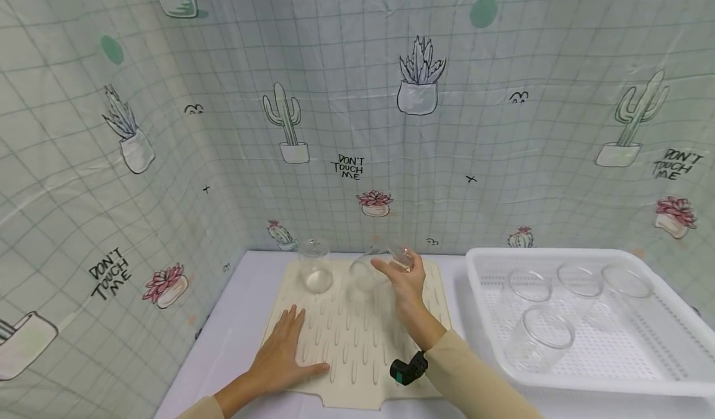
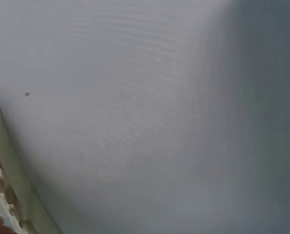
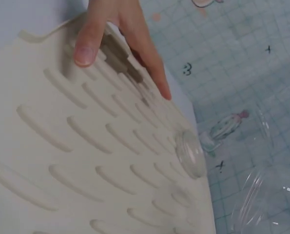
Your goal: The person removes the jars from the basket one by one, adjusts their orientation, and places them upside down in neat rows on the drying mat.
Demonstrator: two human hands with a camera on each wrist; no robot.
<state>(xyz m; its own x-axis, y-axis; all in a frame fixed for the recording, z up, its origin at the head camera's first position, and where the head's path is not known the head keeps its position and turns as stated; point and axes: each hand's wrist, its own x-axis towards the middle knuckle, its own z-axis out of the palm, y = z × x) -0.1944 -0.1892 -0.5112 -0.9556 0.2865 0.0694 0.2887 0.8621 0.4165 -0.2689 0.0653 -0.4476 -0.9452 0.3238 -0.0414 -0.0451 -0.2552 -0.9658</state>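
A cream drying mat [image 1: 357, 375] with raised ridges lies on the table. My left hand [image 1: 285, 354] rests on its left side, fingers spread and thumb out. My right hand [image 1: 408, 279] grips a clear glass [image 1: 363, 275] by one end, above the mat's far part, the glass tipped on its side with its wide mouth to the left. Upright at the mat's far left corner stands another clear glass [image 1: 316, 270]. From the right wrist, the held glass [image 3: 266, 204] shows at lower right, and the standing glass's base [image 3: 189, 153] near the mat's edge.
To the right sits a white plastic basket [image 1: 475, 307] with perforated walls. Several clear glasses [image 1: 540, 338] stand inside it. A patterned curtain [image 1: 357, 108] hangs behind and at the left. White cloth [image 2: 125, 97] covers the table beside the mat's rim [image 2: 18, 161].
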